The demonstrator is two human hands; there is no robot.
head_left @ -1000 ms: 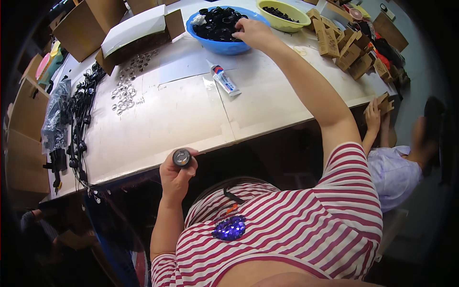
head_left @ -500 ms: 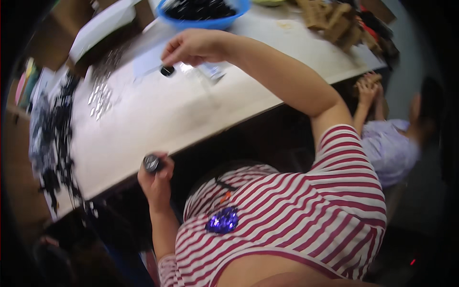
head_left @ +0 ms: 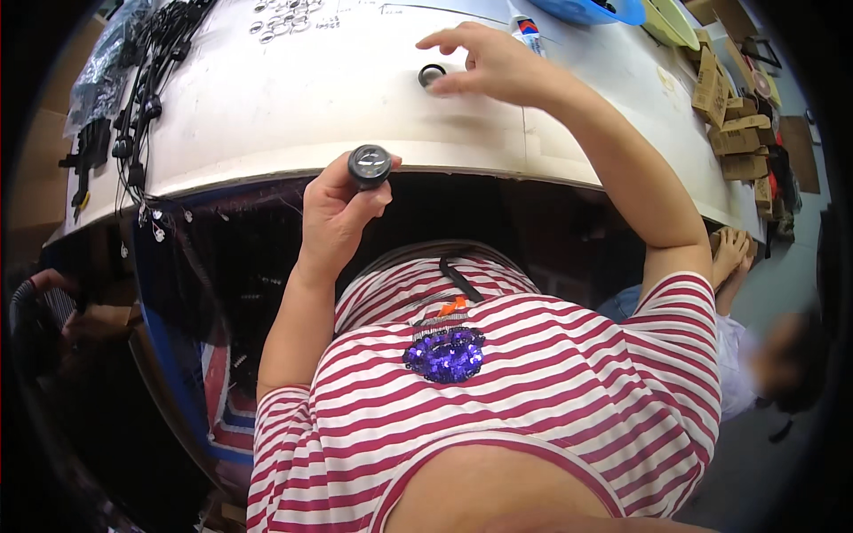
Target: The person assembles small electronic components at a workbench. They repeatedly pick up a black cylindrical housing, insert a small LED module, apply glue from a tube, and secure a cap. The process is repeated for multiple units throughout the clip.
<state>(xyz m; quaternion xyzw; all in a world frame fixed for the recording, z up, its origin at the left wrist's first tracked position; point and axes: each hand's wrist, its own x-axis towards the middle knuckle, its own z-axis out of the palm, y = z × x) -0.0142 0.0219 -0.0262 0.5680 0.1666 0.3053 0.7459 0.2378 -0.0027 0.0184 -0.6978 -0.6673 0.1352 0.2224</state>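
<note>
My left hand (head_left: 336, 213) is raised at the near edge of the white table (head_left: 293, 124) and grips a small black round cylinder part (head_left: 369, 165) with a glassy top. My right hand (head_left: 489, 62) hovers over the table further back. Its thumb and forefinger pinch a small black ring (head_left: 432, 75) just above or on the tabletop.
A bundle of black cables (head_left: 142, 80) lies along the table's left side. Several small metal rings (head_left: 289, 16) lie at the far edge. A glue tube (head_left: 530, 32), a blue bowl (head_left: 591, 11) and cardboard boxes (head_left: 733, 124) are at right. Another person sits at lower right.
My right hand came back from the blue bowl toward me with a black ring. My left hand rose a little with the cylinder part. The view tilted down.
</note>
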